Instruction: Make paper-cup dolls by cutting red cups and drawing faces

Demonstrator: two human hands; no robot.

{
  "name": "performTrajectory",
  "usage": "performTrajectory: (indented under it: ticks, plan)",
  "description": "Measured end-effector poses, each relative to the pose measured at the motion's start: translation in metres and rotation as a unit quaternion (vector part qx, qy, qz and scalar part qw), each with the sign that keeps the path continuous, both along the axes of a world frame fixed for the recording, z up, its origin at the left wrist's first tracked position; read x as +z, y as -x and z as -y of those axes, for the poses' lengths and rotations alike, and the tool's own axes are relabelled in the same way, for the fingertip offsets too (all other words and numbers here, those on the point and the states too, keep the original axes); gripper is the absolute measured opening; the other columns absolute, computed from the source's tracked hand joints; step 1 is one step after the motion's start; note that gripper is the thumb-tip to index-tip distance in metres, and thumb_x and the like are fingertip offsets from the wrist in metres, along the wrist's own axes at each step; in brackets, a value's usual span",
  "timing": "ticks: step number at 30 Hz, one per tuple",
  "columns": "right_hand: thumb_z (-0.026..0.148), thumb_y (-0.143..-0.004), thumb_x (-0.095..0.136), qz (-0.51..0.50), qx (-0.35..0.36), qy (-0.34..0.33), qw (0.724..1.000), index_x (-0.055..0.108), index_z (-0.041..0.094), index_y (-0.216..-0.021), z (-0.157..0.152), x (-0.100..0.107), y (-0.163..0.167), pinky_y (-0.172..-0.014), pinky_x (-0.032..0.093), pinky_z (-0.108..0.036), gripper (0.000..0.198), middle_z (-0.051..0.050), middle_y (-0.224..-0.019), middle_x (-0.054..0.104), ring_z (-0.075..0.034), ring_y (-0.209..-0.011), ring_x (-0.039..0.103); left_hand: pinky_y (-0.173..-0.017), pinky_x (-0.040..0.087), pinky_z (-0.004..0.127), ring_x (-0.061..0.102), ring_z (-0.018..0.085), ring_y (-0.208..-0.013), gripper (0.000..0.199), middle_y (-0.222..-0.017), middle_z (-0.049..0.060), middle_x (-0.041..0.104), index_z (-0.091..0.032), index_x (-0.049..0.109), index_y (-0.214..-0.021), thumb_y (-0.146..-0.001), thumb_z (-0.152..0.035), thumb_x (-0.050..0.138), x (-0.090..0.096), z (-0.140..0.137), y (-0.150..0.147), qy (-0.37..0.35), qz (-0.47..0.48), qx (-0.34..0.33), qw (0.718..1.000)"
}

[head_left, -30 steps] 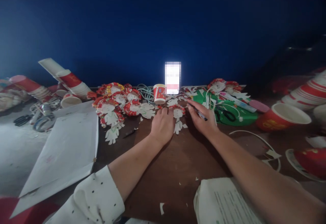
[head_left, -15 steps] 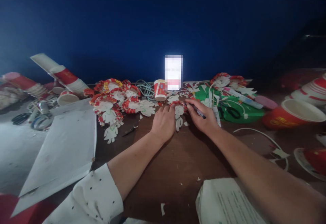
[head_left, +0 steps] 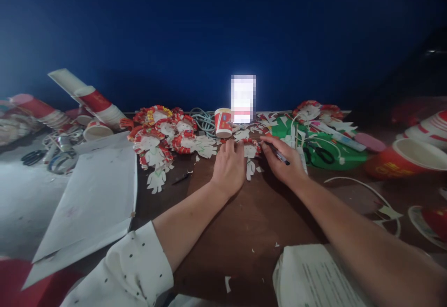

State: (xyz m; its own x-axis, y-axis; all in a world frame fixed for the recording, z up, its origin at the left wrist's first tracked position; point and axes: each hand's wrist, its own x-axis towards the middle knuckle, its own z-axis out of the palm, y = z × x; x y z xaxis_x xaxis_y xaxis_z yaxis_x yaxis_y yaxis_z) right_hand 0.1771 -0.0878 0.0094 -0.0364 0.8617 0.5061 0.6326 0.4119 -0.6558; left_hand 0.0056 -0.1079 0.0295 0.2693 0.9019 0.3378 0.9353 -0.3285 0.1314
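My left hand [head_left: 228,167] rests on the table with its fingers bent over the left edge of a red and white paper cutout [head_left: 250,150], holding it down. White hand-shaped paper [head_left: 250,169] hangs from the cutout's near side. My right hand [head_left: 288,160] grips a dark pen [head_left: 280,155] at the cutout's right side. Whether the pen's tip touches the paper is too small to tell. Behind my hands stand a red paper cup [head_left: 223,123] and a bright, blurred-out screen [head_left: 243,98]. Left of my left hand lies a pile of similar red-rimmed cutouts [head_left: 152,145].
Stacked paper cups [head_left: 99,104] lean at the back left, behind large white sheets [head_left: 94,195]. On the right are black-handled scissors [head_left: 324,154] on green material [head_left: 352,159], and a large red cup [head_left: 391,160]. A printed paper bundle [head_left: 307,274] lies at the near edge.
The whole view has shifted slightly, so things sit a little farther right. Both hands keep nearly the same pose around the cutout, with the pen still in my right hand.
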Motion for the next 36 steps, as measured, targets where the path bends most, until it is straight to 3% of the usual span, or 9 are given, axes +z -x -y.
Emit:
performTrajectory:
  ticks: [7,14,19,23,29,36]
  plan:
    - [0.038,-0.091,0.048,0.02,0.0,-0.018,1.0,0.064,0.024,-0.115,0.0,0.004,-0.003,-0.09,0.05,-0.037,0.032,-0.006,-0.11,0.069,-0.022,-0.102,0.064,-0.082,0.042,0.039,0.048,0.025,-0.095,0.025,-0.103,0.013,0.058,-0.013,0.06,-0.101,-0.088,-0.014,0.039,0.005,0.021,-0.008,0.016,-0.081,-0.08,0.993]
    - [0.034,-0.091,0.048,0.035,0.009,-0.047,0.998,0.064,0.026,-0.116,0.001,0.008,0.0,-0.094,0.048,-0.037,0.03,-0.004,-0.113,0.067,-0.02,-0.105,0.062,-0.077,0.041,0.039,0.047,0.026,-0.094,0.023,-0.108,0.014,0.06,-0.013,0.064,-0.099,-0.084,-0.014,0.046,-0.001,0.021,-0.009,0.047,-0.106,-0.098,0.988]
    - [0.033,-0.09,0.05,0.056,0.016,-0.061,0.996,0.067,0.026,-0.112,0.004,0.012,0.005,-0.089,0.05,-0.036,0.029,-0.005,-0.102,0.069,-0.02,-0.096,0.063,-0.076,0.041,0.038,0.048,0.026,-0.094,0.023,-0.102,0.013,0.061,-0.013,0.065,-0.096,-0.085,-0.014,0.045,0.002,0.018,-0.009,0.066,-0.095,-0.109,0.987]
    - [0.031,-0.089,0.049,0.055,0.032,-0.048,0.997,0.068,0.025,-0.105,0.004,0.011,0.008,-0.086,0.05,-0.037,0.026,-0.006,-0.096,0.069,-0.021,-0.092,0.063,-0.077,0.041,0.039,0.049,0.027,-0.095,0.023,-0.102,0.014,0.062,-0.013,0.065,-0.097,-0.085,-0.015,0.045,0.003,0.017,-0.01,0.08,-0.083,-0.111,0.987]
    - [0.033,-0.082,0.057,0.072,-0.049,0.012,0.996,0.065,0.023,-0.094,0.0,0.003,0.009,-0.072,0.051,-0.034,0.017,-0.004,-0.09,0.07,-0.021,-0.08,0.066,-0.08,0.04,0.041,0.049,0.029,-0.099,0.025,-0.103,0.015,0.062,-0.01,0.065,-0.098,-0.086,-0.014,0.044,0.003,0.016,-0.011,0.085,-0.066,-0.112,0.988]
    - [0.038,-0.087,0.052,0.117,-0.038,0.0,0.992,0.065,0.023,-0.091,0.0,0.001,0.01,-0.077,0.05,-0.035,0.02,-0.005,-0.092,0.07,-0.022,-0.086,0.065,-0.08,0.04,0.04,0.05,0.027,-0.097,0.025,-0.101,0.016,0.063,-0.009,0.064,-0.1,-0.086,-0.015,0.045,0.003,0.015,-0.012,0.091,-0.078,-0.108,0.987]
